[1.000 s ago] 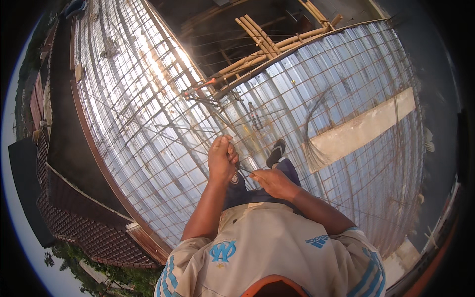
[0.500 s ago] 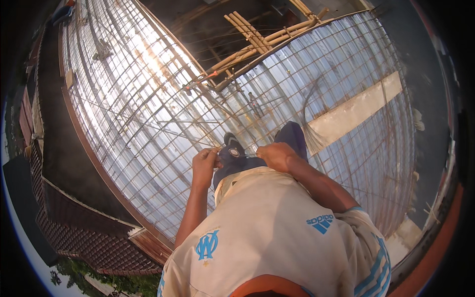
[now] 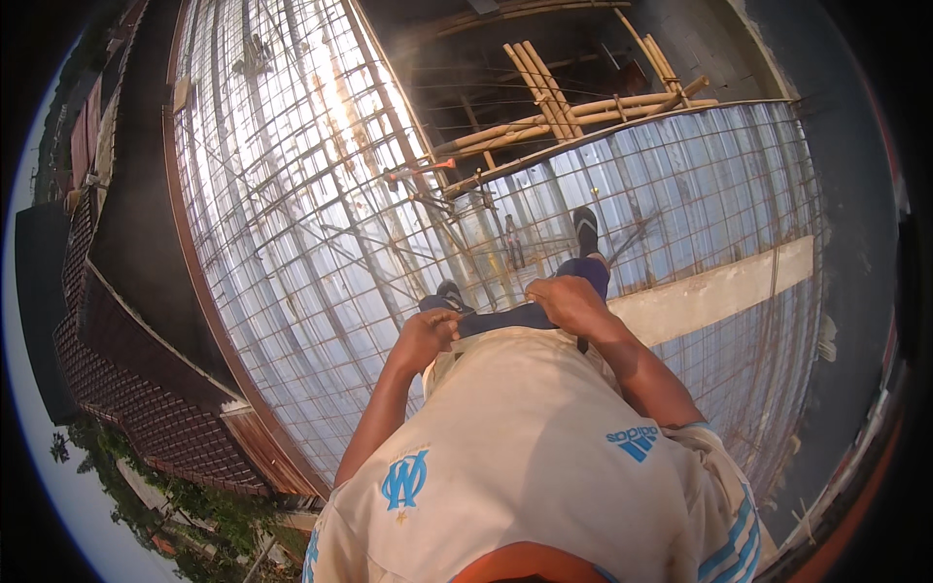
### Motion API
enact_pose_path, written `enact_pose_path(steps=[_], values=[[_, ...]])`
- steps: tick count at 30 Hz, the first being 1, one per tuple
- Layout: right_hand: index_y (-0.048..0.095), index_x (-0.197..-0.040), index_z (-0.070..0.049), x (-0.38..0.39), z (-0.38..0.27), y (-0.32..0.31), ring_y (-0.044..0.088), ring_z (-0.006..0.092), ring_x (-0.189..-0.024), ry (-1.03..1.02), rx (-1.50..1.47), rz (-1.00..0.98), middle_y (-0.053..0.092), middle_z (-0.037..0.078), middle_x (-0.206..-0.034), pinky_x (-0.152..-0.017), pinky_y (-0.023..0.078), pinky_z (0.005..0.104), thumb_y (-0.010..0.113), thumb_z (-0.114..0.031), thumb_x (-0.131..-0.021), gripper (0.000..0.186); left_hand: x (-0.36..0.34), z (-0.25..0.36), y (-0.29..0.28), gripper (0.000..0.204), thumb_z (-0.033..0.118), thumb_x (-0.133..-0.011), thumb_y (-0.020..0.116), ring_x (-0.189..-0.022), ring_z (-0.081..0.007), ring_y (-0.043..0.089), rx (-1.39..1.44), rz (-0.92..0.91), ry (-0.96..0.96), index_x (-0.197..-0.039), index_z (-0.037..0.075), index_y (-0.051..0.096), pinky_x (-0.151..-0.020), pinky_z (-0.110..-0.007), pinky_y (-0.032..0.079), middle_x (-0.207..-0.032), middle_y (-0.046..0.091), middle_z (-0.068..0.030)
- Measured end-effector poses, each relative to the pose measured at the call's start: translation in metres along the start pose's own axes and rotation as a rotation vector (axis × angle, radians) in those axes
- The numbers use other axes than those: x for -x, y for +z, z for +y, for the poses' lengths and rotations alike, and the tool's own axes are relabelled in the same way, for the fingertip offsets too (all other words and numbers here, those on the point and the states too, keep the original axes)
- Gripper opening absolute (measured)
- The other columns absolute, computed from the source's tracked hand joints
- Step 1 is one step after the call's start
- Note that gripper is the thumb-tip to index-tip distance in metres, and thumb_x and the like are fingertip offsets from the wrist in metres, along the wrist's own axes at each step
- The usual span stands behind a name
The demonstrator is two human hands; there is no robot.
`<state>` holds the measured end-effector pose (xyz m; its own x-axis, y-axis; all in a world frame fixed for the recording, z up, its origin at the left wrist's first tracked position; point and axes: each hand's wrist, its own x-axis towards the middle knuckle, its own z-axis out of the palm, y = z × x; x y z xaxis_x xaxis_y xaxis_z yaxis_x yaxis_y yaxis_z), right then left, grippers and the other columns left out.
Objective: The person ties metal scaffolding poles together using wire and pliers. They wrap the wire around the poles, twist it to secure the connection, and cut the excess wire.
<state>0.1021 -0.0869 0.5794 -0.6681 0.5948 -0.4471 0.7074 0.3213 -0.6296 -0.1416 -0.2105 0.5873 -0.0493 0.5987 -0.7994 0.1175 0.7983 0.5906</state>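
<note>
My left hand (image 3: pixel 426 338) is at my waist, its fingers closed in a pinch in front of my dark blue trousers (image 3: pixel 513 319). What it pinches, if anything, is too small to make out. At the other side of my waist is my right hand (image 3: pixel 569 302), curled closed with its knuckles up; its fingertips are mostly hidden. Beneath me, a rusty steel rebar mesh (image 3: pixel 321 223) covers ribbed metal decking (image 3: pixel 544 204). My right shoe (image 3: pixel 586 231) stands on it, and my left shoe (image 3: pixel 449 291) shows just beyond my left hand.
A pale plank (image 3: pixel 714 290) lies across the mesh to the right. A bottle (image 3: pixel 513 243) and an orange-handled tool (image 3: pixel 423 170) rest ahead. Beyond the deck edge, bamboo poles (image 3: pixel 544 121) cross a dark opening. Left, past the brown edge strip (image 3: pixel 209 262), is a tiled roof (image 3: pixel 126 389).
The view has shifted, so the deck appears lower and farther right. My right shoe has come into sight ahead. Both hands stay closed at my waist. The wire strands beside my right leg no longer show.
</note>
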Motion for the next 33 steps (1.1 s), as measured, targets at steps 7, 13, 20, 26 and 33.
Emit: enact_pose_path(steps=[7,13,20,26,33], values=[[0.066,-0.093,-0.009,-0.013,0.122,-0.103,0.061,0.0376,-0.084,-0.127,0.056,-0.279,0.065,0.016,-0.087,-0.071,0.048,0.0447,0.057,-0.022,-0.087,0.017,-0.043,0.043,0.136,0.023,0.017,-0.093,0.046,-0.082,-0.0416,0.061,-0.519,0.064,0.169,-0.1,0.001,0.06,-0.073,-0.047,0.046,-0.087,0.064,-0.0225],[0.066,-0.093,-0.008,-0.017,0.154,-0.15,0.061,0.0364,-0.09,-0.218,0.55,-0.409,0.064,0.016,-0.093,-0.077,0.046,0.0465,0.055,-0.021,-0.088,0.018,-0.075,0.09,0.207,0.025,0.021,-0.093,0.044,-0.089,-0.0428,0.058,-0.368,0.15,0.235,-0.096,0.002,0.06,-0.077,-0.05,0.044,-0.09,0.063,-0.0229],[0.064,-0.096,-0.009,-0.022,0.132,-0.162,0.061,0.0358,-0.09,-0.209,0.267,-0.332,0.064,0.016,-0.092,-0.076,0.047,0.0444,0.058,-0.023,-0.088,0.018,-0.096,0.103,0.221,0.022,0.017,-0.091,0.046,-0.089,-0.0408,0.059,-0.224,0.284,0.329,-0.095,0.004,0.063,-0.077,-0.048,0.045,-0.092,0.064,-0.0203],[0.065,-0.095,-0.005,-0.024,0.119,-0.151,0.062,0.0233,-0.082,-0.324,0.115,-0.865,0.066,0.013,-0.086,-0.075,0.047,0.035,0.057,-0.023,-0.09,0.021,-0.076,0.047,0.223,0.018,0.017,-0.091,0.049,-0.091,-0.0393,0.059,-0.237,0.075,0.477,-0.098,0.009,0.064,-0.077,-0.046,0.046,-0.095,0.064,-0.0184],[0.065,-0.09,0.001,-0.022,0.118,-0.083,0.055,0.0127,-0.078,-0.136,-0.088,-0.666,0.062,0.008,-0.079,-0.073,0.045,0.0299,0.055,-0.022,-0.092,0.025,-0.043,0.005,0.209,0.019,0.02,-0.091,0.05,-0.089,-0.0386,0.06,-0.077,0.28,0.426,-0.099,0.006,0.061,-0.077,-0.045,0.046,-0.091,0.064,-0.0191]])
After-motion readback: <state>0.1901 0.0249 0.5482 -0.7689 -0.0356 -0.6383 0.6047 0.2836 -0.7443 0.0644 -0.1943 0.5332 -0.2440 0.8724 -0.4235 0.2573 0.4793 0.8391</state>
